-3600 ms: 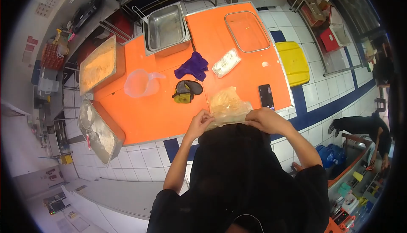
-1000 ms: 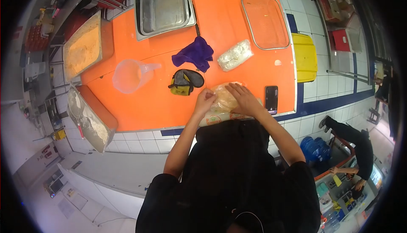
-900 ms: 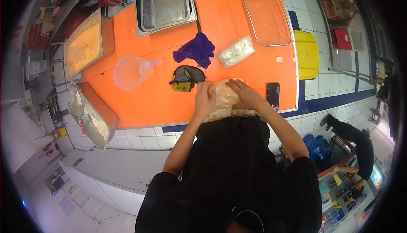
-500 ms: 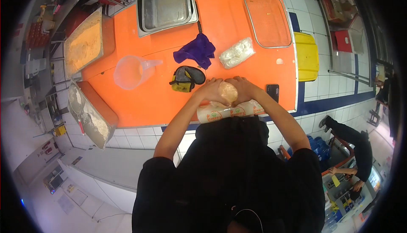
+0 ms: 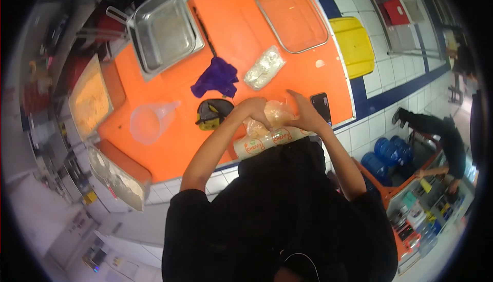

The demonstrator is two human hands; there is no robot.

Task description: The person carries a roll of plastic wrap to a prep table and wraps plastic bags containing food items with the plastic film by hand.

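A clear plastic bag with pale tan contents [image 5: 278,110] lies between my hands at the table's near edge. My left hand [image 5: 252,110] curls round the bag's left side, its fingers partly hidden. On the other side, my right hand [image 5: 307,115] is open, thumb and fingers spread around the bag's right side. Loose film from the bag spreads over a white roll printed with "CHEFFY" [image 5: 253,146], which lies against my body. Left of my left hand sits a grey and yellow pouch [image 5: 213,115]. A phone [image 5: 321,108] rests right of my right hand.
On the orange table [image 5: 169,161] are a purple cloth [image 5: 215,76], a clear wrapped package [image 5: 265,67], a plastic jug [image 5: 149,123], a metal pan [image 5: 165,30] and a wire basket [image 5: 292,17]. Breading trays [image 5: 91,97] stand left. Another person [image 5: 449,146] is at far right.
My hands have moved apart and the rounded bag has loosened, its film spreading toward the roll. My right hand has opened away from it. The whole view has turned and shifted.
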